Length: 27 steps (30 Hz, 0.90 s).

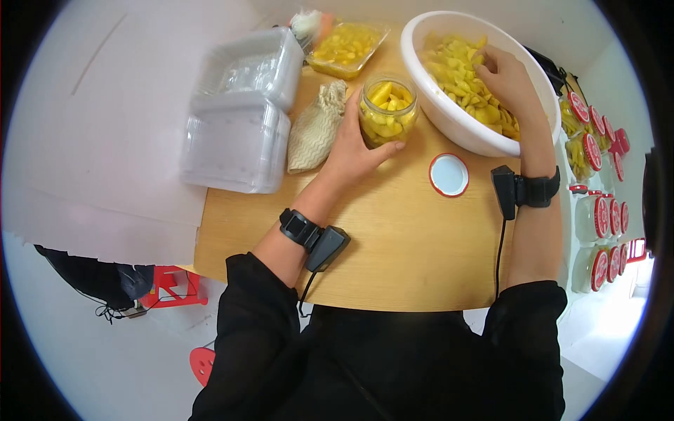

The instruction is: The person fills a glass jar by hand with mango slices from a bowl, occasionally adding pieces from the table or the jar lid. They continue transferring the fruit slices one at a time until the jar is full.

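Observation:
My left hand (pixel 351 151) is wrapped round a glass jar (pixel 388 125) that stands uncapped on the table, with yellow pickled-looking slices filling much of it. Inside the large white basin (pixel 460 133), my right hand (pixel 507 76) has its fingers curled down at a heap of yellow slices (pixel 456 74). Whatever is between those fingertips, if anything, is hidden. A red-rimmed jar lid (pixel 448 175) lies with its white inner side up on the table, below the basin and right of the jar.
Left of the jar lies a patterned cloth pouch (pixel 316 133). Clear plastic containers (pixel 235 144) sit at the table's left edge. Behind stands a clear tray (pixel 344 49) of yellow pieces. Several red-lidded jars (pixel 600 217) line the right side. Cables hang from both wrist devices (pixel 327 247).

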Each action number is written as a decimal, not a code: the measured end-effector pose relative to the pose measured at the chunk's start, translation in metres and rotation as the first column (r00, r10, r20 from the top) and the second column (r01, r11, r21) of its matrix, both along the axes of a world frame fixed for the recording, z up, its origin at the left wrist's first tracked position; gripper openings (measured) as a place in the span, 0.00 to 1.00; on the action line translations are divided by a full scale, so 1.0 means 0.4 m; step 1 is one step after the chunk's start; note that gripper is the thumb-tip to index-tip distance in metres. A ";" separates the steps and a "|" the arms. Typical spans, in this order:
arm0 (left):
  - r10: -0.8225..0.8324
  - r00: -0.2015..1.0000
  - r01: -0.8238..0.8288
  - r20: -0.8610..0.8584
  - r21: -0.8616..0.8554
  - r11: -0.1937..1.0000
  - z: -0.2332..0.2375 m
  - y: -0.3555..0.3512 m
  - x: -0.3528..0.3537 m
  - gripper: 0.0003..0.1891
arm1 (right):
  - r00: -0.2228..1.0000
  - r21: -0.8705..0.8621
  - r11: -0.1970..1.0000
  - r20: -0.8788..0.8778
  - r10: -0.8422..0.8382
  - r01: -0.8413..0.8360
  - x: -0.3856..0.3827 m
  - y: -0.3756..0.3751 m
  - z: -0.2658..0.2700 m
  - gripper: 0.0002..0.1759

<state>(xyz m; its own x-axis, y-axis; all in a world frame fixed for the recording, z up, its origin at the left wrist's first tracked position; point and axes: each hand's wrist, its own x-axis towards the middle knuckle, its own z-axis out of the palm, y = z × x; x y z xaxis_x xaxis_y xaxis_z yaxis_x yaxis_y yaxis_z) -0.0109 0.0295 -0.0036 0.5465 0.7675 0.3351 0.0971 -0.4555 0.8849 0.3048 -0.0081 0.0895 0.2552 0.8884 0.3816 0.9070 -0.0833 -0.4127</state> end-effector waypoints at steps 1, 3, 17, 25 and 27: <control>-0.011 1.000 0.011 0.013 0.007 1.000 -0.003 0.003 0.001 0.59 | 1.000 0.004 1.000 -0.025 -0.003 0.004 -0.003 -0.003 0.007 0.17; -0.024 0.999 0.024 0.027 0.020 1.000 -0.006 0.008 0.004 0.58 | 0.999 -0.011 1.000 -0.051 -0.009 0.008 -0.014 -0.012 0.021 0.17; -0.009 1.000 0.008 0.006 0.064 0.998 -0.001 -0.004 -0.006 0.58 | 0.945 0.024 0.986 -0.282 0.168 -0.168 -0.078 -0.052 0.066 0.12; -0.070 0.993 0.074 0.097 -0.036 0.997 0.008 -0.012 -0.013 0.49 | 0.927 0.178 0.962 -0.278 0.253 -0.209 -0.109 -0.052 0.083 0.12; -0.092 0.983 0.115 0.160 -0.145 0.983 0.013 -0.010 -0.014 0.47 | 0.917 0.192 0.953 -0.282 0.282 -0.235 -0.119 -0.054 0.095 0.12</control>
<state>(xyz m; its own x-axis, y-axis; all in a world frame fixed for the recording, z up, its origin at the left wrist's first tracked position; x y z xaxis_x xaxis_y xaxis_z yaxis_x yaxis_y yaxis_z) -0.0163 0.0253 0.0016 0.5774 0.7582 0.3029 -0.0840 -0.3138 0.9458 0.2570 -0.0297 0.1274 0.1487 0.8769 0.4571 0.7181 0.2220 -0.6596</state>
